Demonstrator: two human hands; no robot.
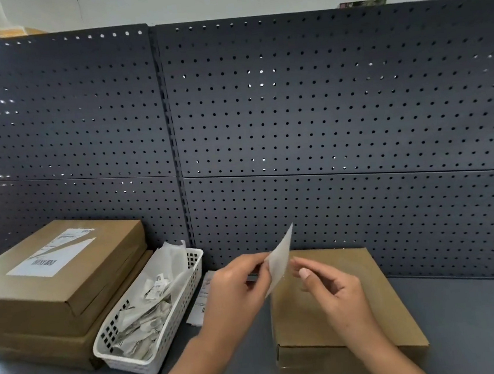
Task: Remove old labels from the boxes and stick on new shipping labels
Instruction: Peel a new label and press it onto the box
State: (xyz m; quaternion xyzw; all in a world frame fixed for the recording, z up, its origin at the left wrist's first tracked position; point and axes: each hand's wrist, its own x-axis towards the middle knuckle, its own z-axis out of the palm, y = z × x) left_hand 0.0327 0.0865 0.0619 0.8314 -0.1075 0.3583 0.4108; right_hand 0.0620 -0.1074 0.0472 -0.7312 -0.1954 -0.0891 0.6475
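**Getting a new label ready over the plain box**

Your left hand pinches the label sheet tight. It holds the sheet up on its edge, just above the plain box, likely so you can pick at the side. Your right hand has curled fingers at that side. I cannot tell if they grip it yet. The box top is bare, so it looks ready for a new label.

Left of the box lie spare labels. Next is a white basket of crumpled scraps, kept close for rubbish. Further left is a stack of boxes, and the top one has a label on it.

Dark pegboard behind grey shelf
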